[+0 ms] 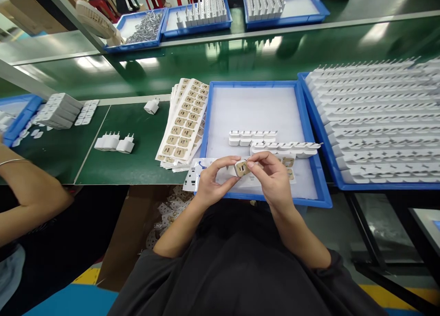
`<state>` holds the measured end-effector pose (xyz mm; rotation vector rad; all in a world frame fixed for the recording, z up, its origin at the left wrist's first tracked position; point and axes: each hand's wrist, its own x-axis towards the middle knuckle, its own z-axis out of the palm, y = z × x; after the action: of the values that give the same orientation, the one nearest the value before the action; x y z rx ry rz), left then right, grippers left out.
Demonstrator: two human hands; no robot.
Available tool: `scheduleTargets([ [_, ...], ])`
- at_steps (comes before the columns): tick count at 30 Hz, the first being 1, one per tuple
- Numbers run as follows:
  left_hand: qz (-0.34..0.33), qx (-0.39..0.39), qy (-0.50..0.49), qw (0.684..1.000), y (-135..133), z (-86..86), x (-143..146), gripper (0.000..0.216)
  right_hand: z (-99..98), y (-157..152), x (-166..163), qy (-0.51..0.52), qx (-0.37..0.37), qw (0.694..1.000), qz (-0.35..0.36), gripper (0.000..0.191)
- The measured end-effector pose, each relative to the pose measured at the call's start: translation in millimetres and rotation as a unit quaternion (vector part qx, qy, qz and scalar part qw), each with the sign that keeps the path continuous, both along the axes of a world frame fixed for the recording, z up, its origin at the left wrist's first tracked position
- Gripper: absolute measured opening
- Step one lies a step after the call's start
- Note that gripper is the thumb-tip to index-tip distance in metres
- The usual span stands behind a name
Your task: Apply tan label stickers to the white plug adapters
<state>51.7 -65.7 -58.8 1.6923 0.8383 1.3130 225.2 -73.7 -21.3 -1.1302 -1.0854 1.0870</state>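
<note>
Charger [241, 169]: held over the near part of the middle tray [254, 109].
Left hand [213, 180]: curled, charger pinched by finger and thumb.
Right hand [273, 178]: nearly closed at the charger's right edge; grip cannot be told.
Green table [113, 167]: sticker sheets [185, 123] piled left of the middle tray.
Floor [79, 302]: painted blue and yellow.
Middle tray: white plugs [252, 138] laid in two near rows.
Right tray [388, 186]: filled with white plugs.

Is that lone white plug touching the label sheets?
Apart. In the head view, green tabletop shows between the plug and the left edge of the label sheets.
</note>
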Motion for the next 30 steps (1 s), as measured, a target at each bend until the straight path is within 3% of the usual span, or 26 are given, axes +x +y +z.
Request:
scheduleTargets([
  [11,-0.005,0.047,-0.024,0.999,3,-3.1,0,0.047,-0.4,-2,-6,-0.022,0.005,1.000,-0.018,0.015],
  [17,0.001,0.049,-0.027,0.998,2,-3.2,1,0.046,0.8,-2,-8,-0.150,0.060,0.986,-0.047,0.009],
  [19,0.006,0.054,-0.043,0.998,1,-4.5,1,0.047,-1.3,0,-8,-0.168,0.066,0.982,-0.060,0.016],
  [22,0.013,0.072,-0.071,0.995,1,-7.5,1,0.050,-8.5,3,-8,-0.058,0.018,0.998,0.007,0.023],
  [25,0.021,0.081,-0.095,0.992,1,-9.7,1,0.051,-15.0,2,-11,0.082,-0.025,0.990,0.113,0.027],
  [30,0.042,0.100,-0.097,0.989,2,-9.1,3,0.045,-14.0,-4,-19,0.122,-0.029,0.985,0.120,0.040],
])
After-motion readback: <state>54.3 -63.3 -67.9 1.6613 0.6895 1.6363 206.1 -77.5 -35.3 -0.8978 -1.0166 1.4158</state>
